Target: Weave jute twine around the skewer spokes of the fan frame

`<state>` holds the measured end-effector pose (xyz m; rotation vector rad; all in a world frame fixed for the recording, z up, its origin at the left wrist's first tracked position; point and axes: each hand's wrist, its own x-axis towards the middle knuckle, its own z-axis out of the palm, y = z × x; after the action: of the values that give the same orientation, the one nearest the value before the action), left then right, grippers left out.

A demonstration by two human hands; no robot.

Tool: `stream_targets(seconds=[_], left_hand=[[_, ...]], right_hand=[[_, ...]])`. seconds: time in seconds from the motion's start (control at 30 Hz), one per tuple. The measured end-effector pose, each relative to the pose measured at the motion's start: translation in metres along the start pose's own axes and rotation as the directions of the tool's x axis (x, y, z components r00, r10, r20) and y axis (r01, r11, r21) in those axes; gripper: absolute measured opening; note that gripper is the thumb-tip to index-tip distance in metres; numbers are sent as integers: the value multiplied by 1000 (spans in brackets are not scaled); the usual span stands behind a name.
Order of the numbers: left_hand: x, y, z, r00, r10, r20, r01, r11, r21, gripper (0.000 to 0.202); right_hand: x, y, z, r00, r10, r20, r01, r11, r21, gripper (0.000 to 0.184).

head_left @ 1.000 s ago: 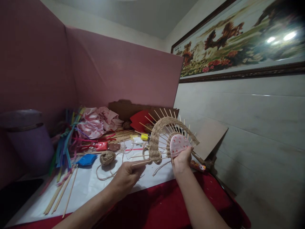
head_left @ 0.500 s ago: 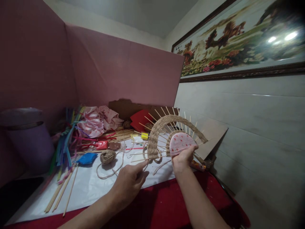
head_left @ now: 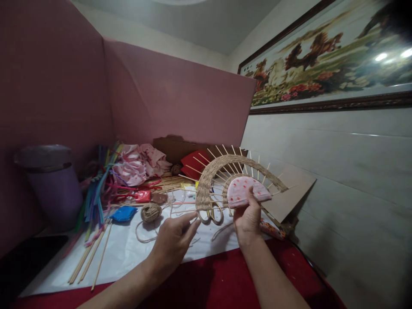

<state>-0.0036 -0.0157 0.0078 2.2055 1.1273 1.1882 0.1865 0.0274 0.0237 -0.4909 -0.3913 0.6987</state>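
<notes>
My right hand [head_left: 248, 219] grips a half-round fan by its base, thumb on the pink cloth half-disc [head_left: 243, 191] patterned with red spots. Thin sticks spread out from that centre through a wide arched band [head_left: 209, 178] woven of brown twine, their tips poking past its outer edge. At the band's lower left end is my left hand [head_left: 172, 240], with index finger and thumb nearly together in a pinch. Whatever lies between those fingertips is too small to make out. Behind the fan, on the white sheet, lie scissors [head_left: 216, 214], their handle loops showing below the band.
A twine ball [head_left: 150, 212] and a blue packet [head_left: 124, 213] lie left of my hands, near loose sticks [head_left: 85, 257]. Farther back are colourful pipe cleaners [head_left: 93, 201], crumpled pink cloth [head_left: 131, 165] and a red packet [head_left: 142, 196]. A purple tumbler [head_left: 53, 189] stands far left; a board [head_left: 292, 189] leans at right.
My right thumb has come onto the face of the pink half-disc, and the fan is turned slightly. More of the scissors shows below it. The whole view has shifted a little.
</notes>
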Motion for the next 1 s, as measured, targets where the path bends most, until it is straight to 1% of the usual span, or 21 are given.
stream_targets(seconds=[0.07,0.1,0.2,0.23,0.27,0.33,0.47,0.53,0.67,0.87,1.0], left_hand=[[0,3,-3,999,4,-40,-3,1000,22,31],[1,4,-5,998,4,-60,-2,999,36,30],[1,8,-9,996,17,-92,-9,996,92,29],[1,9,-9,995,22,-98,-11,994,113,30],[1,10,-10,995,23,-102,-10,991,130,31],[2,9,-10,994,8,-112,8,990,140,32],[4,4,-10,989,-34,-141,49,993,106,30],[5,3,-10,989,-36,-146,51,994,101,29],[7,4,-13,990,-48,-134,63,992,111,28],[8,5,-16,988,-79,-136,104,977,186,26],[7,5,-16,988,-76,-132,102,973,205,25]], right_hand=[[-4,-1,2,991,126,36,-127,991,32,46],[-6,-2,3,978,199,65,-202,978,53,43],[-11,-1,6,907,396,144,-407,912,56,32],[-12,0,6,887,434,154,-445,894,44,29],[-12,1,6,878,453,155,-464,885,39,27],[-13,1,7,887,437,151,-450,891,65,27],[-12,0,8,933,332,141,-349,929,125,31],[-12,-1,9,940,306,148,-325,937,127,32],[-11,-2,8,944,294,151,-313,941,125,32],[-8,-1,7,941,324,98,-336,929,155,31],[-7,1,6,939,336,77,-344,927,152,27]])
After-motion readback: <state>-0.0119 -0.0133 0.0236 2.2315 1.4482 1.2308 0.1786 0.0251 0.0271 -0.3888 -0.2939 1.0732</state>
